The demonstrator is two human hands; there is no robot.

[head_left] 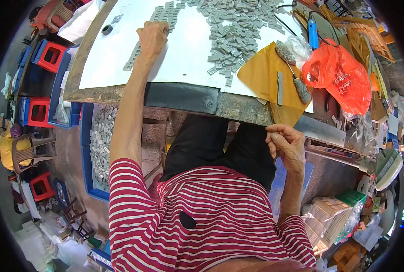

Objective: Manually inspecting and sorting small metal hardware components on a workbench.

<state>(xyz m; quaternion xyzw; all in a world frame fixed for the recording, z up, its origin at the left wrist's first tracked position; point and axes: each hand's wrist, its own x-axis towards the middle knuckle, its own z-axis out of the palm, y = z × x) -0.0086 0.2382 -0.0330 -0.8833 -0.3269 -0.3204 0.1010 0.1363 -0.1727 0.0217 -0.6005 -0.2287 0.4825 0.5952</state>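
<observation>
My left hand (153, 40) reaches over the white sheet (184, 54) on the table, its fingers curled down at the rows of small grey flat pieces (166, 14). A further line of these pieces (132, 59) runs beside the wrist. Whatever those fingers hold is hidden beneath the hand. Just off the table's front edge, my right hand (287, 144) is closed in a pinch, thumb against fingers; anything in it is too small to make out. A large loose heap of the grey pieces (236, 34) spreads across the sheet, right of the left hand.
Brown paper (265, 75), a wire-handled tool with a wrapped grip (301, 89), a red plastic bag (340, 77) and a blue pen-like tool (312, 34) crowd the table's right. A black ring (107, 30) lies at left. Below stands a blue tray (88, 167) of grey pieces.
</observation>
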